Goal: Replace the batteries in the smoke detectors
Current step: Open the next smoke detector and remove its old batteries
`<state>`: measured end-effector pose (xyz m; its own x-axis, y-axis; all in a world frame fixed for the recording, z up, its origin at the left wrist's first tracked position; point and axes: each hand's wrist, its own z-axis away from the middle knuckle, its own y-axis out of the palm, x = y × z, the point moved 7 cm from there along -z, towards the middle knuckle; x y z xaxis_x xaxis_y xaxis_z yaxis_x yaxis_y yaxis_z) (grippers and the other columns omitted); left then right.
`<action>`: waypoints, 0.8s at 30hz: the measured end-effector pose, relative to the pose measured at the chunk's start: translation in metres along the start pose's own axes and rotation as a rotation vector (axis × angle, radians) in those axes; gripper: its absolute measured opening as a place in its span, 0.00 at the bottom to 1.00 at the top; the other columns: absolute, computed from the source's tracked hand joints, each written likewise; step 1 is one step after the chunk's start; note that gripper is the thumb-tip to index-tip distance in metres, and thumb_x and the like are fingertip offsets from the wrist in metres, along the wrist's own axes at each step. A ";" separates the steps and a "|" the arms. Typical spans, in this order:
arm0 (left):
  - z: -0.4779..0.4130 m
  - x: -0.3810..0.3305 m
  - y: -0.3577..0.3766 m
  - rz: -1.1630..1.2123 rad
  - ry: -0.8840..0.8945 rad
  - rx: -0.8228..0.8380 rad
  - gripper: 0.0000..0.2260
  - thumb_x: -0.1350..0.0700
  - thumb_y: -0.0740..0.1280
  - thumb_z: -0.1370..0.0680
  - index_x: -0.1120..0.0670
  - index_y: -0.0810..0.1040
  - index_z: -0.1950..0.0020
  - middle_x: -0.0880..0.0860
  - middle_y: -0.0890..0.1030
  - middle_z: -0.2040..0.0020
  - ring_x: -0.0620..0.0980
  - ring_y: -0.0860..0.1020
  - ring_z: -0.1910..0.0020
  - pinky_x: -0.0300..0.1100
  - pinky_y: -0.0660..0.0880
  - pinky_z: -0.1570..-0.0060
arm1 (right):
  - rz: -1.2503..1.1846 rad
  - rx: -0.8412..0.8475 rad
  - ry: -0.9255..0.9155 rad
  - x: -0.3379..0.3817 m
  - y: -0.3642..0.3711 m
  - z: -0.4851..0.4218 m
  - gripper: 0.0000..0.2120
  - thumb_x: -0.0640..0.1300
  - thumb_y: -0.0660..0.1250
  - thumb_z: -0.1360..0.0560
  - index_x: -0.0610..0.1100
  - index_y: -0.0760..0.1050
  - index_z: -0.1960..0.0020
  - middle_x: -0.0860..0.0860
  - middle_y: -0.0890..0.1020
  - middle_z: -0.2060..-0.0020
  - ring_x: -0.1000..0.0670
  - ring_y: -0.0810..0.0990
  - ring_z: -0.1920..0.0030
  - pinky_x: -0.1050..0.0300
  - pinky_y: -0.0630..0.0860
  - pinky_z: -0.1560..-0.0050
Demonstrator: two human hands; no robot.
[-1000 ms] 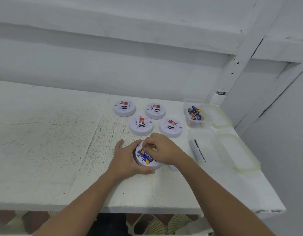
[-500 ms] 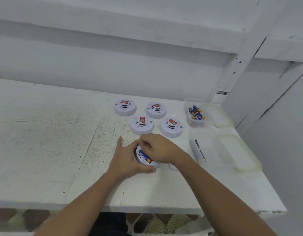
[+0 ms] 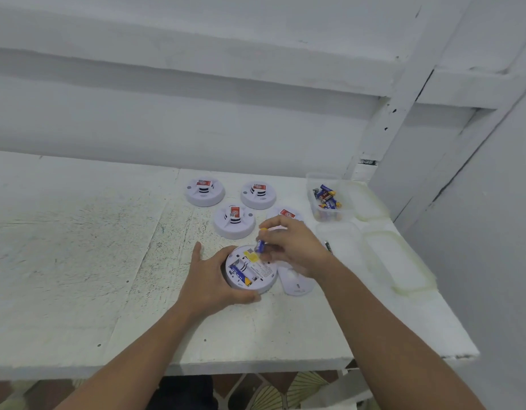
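- The left hand (image 3: 214, 279) grips an upturned smoke detector (image 3: 266, 272) on the white table (image 3: 78, 238), thumb curled round its near edge.
- The right hand (image 3: 297, 247) pinches a blue, yellow-tipped battery (image 3: 260, 243) just above the detector's open compartment; the battery is blurred and stands near upright.
- A second battery (image 3: 239, 273) lies in the compartment's left slot.
- A white cover (image 3: 297, 287), seemingly the battery door, lies just right of the detector, partly under the right wrist.
- Four more detectors (image 3: 234, 223) sit behind, one half hidden by the right hand.
- A clear tub (image 3: 318, 184) at the far right holds loose batteries (image 3: 328, 198).
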<state>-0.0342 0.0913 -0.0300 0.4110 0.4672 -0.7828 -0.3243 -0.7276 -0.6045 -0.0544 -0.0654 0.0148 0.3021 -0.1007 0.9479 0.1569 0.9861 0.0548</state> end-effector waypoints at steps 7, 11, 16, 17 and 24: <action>-0.004 -0.001 0.005 -0.008 -0.004 0.014 0.34 0.35 0.78 0.45 0.37 0.72 0.43 0.32 0.81 0.53 0.25 0.70 0.43 0.45 0.32 0.27 | -0.150 -0.318 -0.072 0.037 -0.097 0.011 0.04 0.32 0.66 0.25 0.39 0.75 0.52 0.44 0.78 0.63 0.45 0.79 0.65 0.52 0.83 0.59; -0.002 -0.007 0.003 -0.009 0.006 0.013 0.30 0.40 0.80 0.44 0.33 0.70 0.47 0.25 0.78 0.54 0.17 0.63 0.45 0.43 0.31 0.29 | 0.403 -0.530 -0.035 0.037 -0.142 0.014 0.07 0.33 0.69 0.28 0.39 0.75 0.51 0.42 0.77 0.67 0.47 0.76 0.72 0.53 0.82 0.65; -0.002 -0.007 0.003 -0.019 0.007 0.026 0.30 0.38 0.80 0.44 0.32 0.69 0.48 0.22 0.75 0.53 0.20 0.67 0.45 0.43 0.31 0.29 | 0.835 -0.583 0.069 0.017 -0.151 0.009 0.09 0.32 0.66 0.30 0.42 0.67 0.62 0.39 0.80 0.66 0.43 0.78 0.71 0.49 0.80 0.63; -0.002 -0.007 0.003 -0.020 0.006 0.023 0.30 0.38 0.80 0.44 0.32 0.69 0.48 0.23 0.76 0.54 0.20 0.67 0.45 0.43 0.31 0.28 | 0.885 -0.586 0.077 0.013 -0.151 0.005 0.10 0.32 0.66 0.30 0.41 0.67 0.65 0.37 0.81 0.66 0.43 0.79 0.70 0.48 0.80 0.62; -0.003 -0.005 0.004 -0.029 0.009 0.029 0.29 0.37 0.79 0.44 0.32 0.69 0.48 0.21 0.73 0.52 0.20 0.67 0.46 0.44 0.31 0.28 | 1.063 -0.663 0.126 -0.004 -0.154 -0.007 0.17 0.33 0.66 0.32 0.42 0.60 0.71 0.47 0.67 0.75 0.50 0.67 0.74 0.64 0.60 0.76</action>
<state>-0.0352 0.0848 -0.0276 0.4279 0.4831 -0.7639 -0.3368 -0.6990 -0.6308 -0.0731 -0.2181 -0.0002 0.6502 0.6531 0.3882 0.2115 0.3353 -0.9181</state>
